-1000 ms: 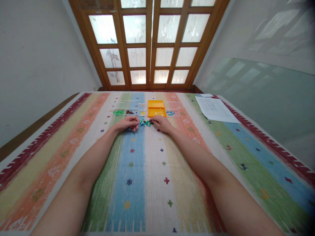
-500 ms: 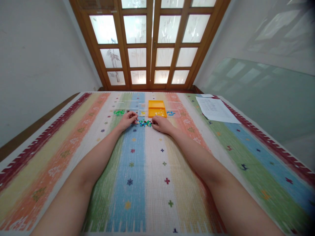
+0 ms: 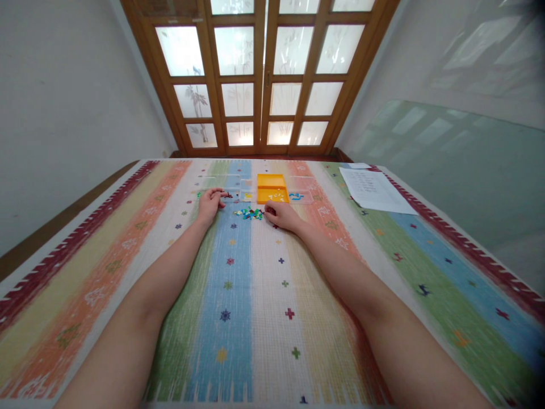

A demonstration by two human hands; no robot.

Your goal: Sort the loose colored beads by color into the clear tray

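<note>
A cloth-covered table (image 3: pixel 266 318) fills the lower frame, its stripes of green, blue, white, yellow and orange running away toward the centre, with dark red bands along both sides. Near the frame's centre lies a pile of small pieces (image 3: pixel 250 214), mostly green and blue. Just above it stand an open orange box (image 3: pixel 271 180) and, either side, clear boxes (image 3: pixel 307 196). Printed paper (image 3: pixel 378 190) lies right of centre.

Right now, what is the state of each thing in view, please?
Orange box: open, white pieces inside.
Mixed pieces: piled loose on the tablecloth.
Blue pieces: inside a clear box.
Paper: lying flat.
Door: looks closed.
Left hand: beside brown pieces; grip unclear.
Right hand: curled beside the mixed pieces; grip unclear.
</note>
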